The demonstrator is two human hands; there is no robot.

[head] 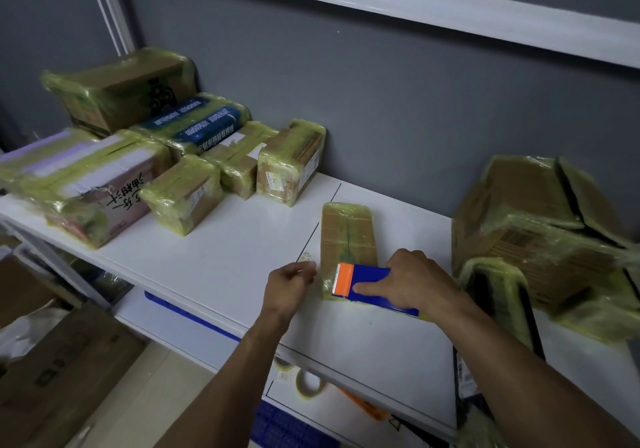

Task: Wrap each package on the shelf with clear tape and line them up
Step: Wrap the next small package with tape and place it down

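A flat brown package (347,236), partly covered in yellowish clear tape, lies on the white shelf (221,253) in the middle. My right hand (414,283) grips a blue tape dispenser with an orange cutter (363,283) and holds it on the package's near end. My left hand (291,286), just left of the package, pinches the loose end of clear tape (306,259) between its curled fingers. Several taped packages (194,156) stand grouped at the back left.
Large taped cardboard boxes (540,226) crowd the right side of the shelf, one dark package (498,295) close to my right wrist. A lower shelf holds tape rolls (308,383) and an orange object (367,406). Cardboard boxes (52,361) sit on the floor at lower left.
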